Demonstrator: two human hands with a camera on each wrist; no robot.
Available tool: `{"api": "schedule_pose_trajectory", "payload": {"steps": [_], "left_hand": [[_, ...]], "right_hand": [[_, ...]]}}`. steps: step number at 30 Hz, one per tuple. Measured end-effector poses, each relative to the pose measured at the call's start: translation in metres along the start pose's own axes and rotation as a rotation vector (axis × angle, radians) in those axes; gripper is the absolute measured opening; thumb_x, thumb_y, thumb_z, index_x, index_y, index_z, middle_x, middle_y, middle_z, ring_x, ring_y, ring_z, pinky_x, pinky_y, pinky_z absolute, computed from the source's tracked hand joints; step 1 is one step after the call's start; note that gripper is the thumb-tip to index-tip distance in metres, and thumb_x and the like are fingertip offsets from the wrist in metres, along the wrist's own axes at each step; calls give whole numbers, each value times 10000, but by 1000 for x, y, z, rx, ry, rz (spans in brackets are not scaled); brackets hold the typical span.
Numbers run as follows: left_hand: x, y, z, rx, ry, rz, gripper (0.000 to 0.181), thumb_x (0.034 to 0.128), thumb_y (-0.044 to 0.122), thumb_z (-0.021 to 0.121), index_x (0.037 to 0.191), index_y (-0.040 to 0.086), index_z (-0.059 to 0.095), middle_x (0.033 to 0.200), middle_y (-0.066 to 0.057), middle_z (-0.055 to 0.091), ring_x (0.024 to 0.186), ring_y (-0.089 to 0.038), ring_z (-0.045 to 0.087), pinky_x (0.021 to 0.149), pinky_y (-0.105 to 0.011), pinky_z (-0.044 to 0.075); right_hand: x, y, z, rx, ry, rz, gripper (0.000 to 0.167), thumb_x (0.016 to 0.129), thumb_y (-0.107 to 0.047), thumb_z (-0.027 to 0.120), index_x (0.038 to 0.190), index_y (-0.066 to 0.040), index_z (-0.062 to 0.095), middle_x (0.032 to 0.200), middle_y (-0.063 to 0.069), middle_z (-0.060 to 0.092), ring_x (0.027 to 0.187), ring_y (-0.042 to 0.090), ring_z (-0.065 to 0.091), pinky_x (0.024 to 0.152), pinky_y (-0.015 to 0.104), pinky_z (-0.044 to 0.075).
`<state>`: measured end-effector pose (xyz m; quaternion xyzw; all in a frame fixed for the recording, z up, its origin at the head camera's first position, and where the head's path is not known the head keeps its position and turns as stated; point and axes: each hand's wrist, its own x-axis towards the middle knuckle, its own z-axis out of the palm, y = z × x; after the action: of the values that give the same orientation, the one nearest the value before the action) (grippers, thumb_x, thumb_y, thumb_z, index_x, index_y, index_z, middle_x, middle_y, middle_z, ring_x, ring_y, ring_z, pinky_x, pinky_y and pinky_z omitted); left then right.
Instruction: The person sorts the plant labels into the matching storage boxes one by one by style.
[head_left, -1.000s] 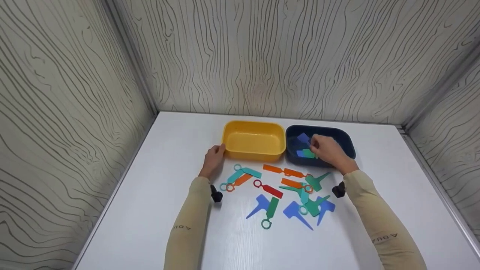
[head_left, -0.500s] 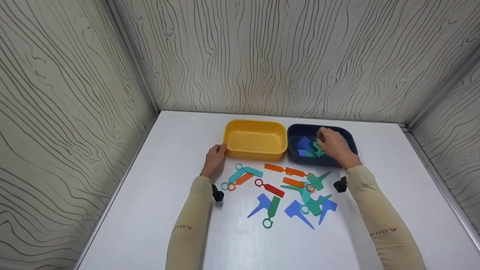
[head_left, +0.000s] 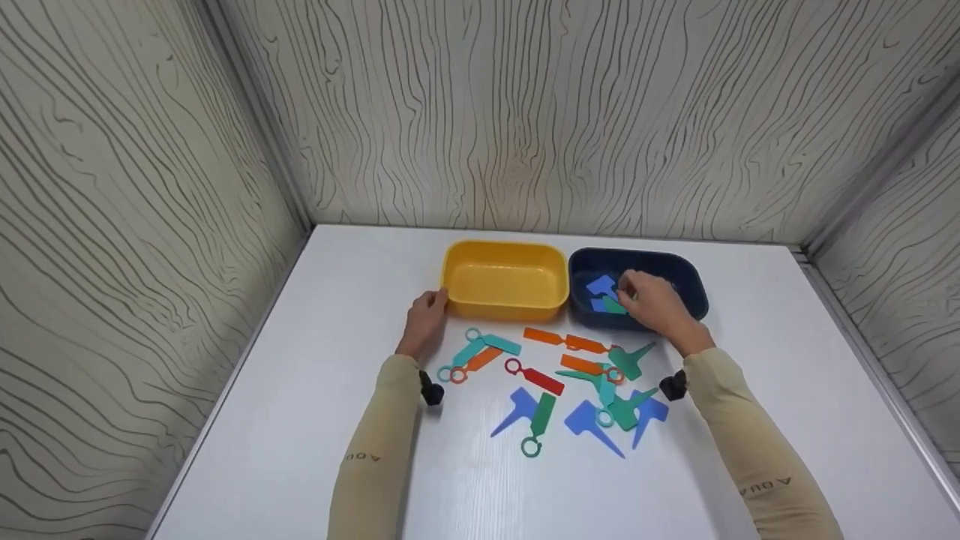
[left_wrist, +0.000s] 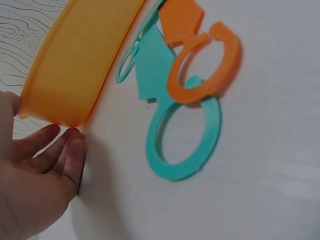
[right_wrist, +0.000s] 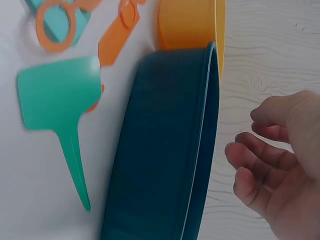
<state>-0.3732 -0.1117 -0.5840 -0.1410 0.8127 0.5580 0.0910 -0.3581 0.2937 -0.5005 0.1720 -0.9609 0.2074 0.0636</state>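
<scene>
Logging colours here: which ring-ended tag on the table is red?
The red tag in front of the yellow tub; the others are orange tags, turquoise tags and a green ring tag.

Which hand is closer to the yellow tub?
The left one. The left hand is right at the left end of the yellow tub, touching it. The right hand is over the dark blue tub, right of the yellow one.

pale wood-grain walls (head_left: 517, 112) around a glossy white table (head_left: 480, 495)
</scene>
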Motion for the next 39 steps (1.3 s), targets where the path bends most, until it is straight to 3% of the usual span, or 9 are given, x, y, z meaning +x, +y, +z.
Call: {"api": "schedule_pose_trajectory", "payload": {"steps": [6, 11, 21, 29, 36, 39], "left_hand": [[0, -1, 0, -8, -2, 34, 577, 976, 610, 398, 1283, 152, 569, 1218, -38, 616, 1121, -219, 560, 1107, -423, 405], [1, 2, 0, -12, -12, 4, 577, 971, 623, 401, 1288, 167, 560, 1231, -33, 600, 1135, -217, 546, 1116, -426, 395], [-1, 5, -1, 12, -13, -5, 588, 974, 620, 396, 1310, 163, 550, 1303, -39, 579, 1219, -220, 526, 1143, -449, 363], [0, -1, -4, 1, -12, -3, 613, 956, 662, 388, 1299, 180, 548, 1292, -25, 562, 1199, -217, 516, 1142, -452, 363], [-2, -1, -1, -3, 10, 59, 589, 980, 602, 401, 1280, 127, 578, 1269, -66, 606, 1184, -227, 550, 1117, -433, 387], [-2, 0, -1, 1, 5, 38, 589, 978, 610, 399, 1285, 138, 572, 1275, -57, 599, 1193, -220, 544, 1122, -433, 383]], "right_hand": [[-10, -23, 13, -2, -49, -36, 128, 946, -178, 611, 1000, -63, 630, 904, 99, 654, 776, 220, 575, 741, 413, 536], [-18, -44, 24, 34, -136, -45, 129, 957, -221, 613, 1015, -109, 638, 867, 37, 617, 766, 184, 536, 738, 342, 526], [-29, -72, 43, 51, -287, -31, 200, 948, -232, 632, 1093, -98, 664, 944, 22, 643, 811, 161, 556, 802, 345, 559], [-41, -104, 67, -34, -438, -155, 235, 925, -286, 677, 1099, -128, 682, 948, -15, 654, 837, 128, 571, 825, 319, 553], [-53, -129, 81, -98, -512, -314, 272, 927, -306, 671, 1156, -159, 666, 1021, 0, 639, 852, 113, 571, 782, 268, 541], [-59, -139, 86, -89, -551, -348, 280, 920, -301, 684, 1172, -182, 665, 1059, -7, 634, 882, 106, 572, 796, 258, 537]]}}
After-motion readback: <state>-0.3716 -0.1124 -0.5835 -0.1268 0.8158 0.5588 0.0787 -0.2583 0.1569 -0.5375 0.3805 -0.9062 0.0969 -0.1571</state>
